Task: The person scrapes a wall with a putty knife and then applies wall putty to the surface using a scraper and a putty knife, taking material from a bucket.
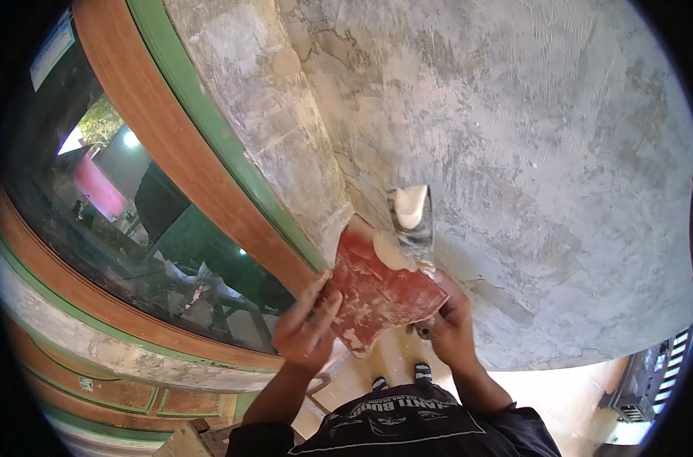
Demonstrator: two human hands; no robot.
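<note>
I see my left hand (307, 329) gripping the lower-left edge of a red board (378, 293), fingers curled on it. Right hand (451, 324) sits behind the board's right edge, closed on a putty knife (412, 225) w/ pale filler, blade up against the grey wall (529, 152), near the window frame (209, 175).

I am seeing both bare forearms coming up from below, meeting just under the red board (378, 293). My left hand (307, 326) is lying at the board's left edge, fingers stretched flat and spread against its face, thumb tucked behind. My right hand (451, 324) is curling into a closed grip at the board's lower right corner, knuckles turned outward, wrist bending slightly inward toward the board.
</note>
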